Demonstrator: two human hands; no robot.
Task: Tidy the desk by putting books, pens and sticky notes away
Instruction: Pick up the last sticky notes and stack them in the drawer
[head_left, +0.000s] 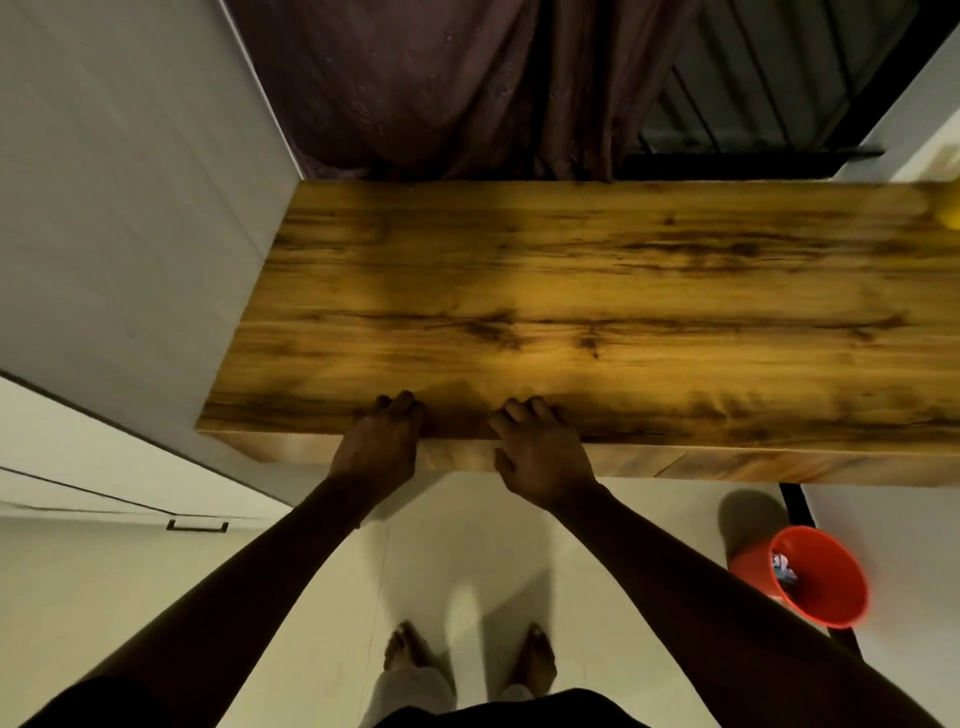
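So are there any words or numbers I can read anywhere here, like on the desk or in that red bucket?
None can be read.
Desk: bare wood grain, no writing.
Red bucket: something printed lies inside, too small and blurred to read.
Yellow thing at the desk's far right edge: cut off, no text showing.
Both hands rest on the desk's front edge, holding nothing.
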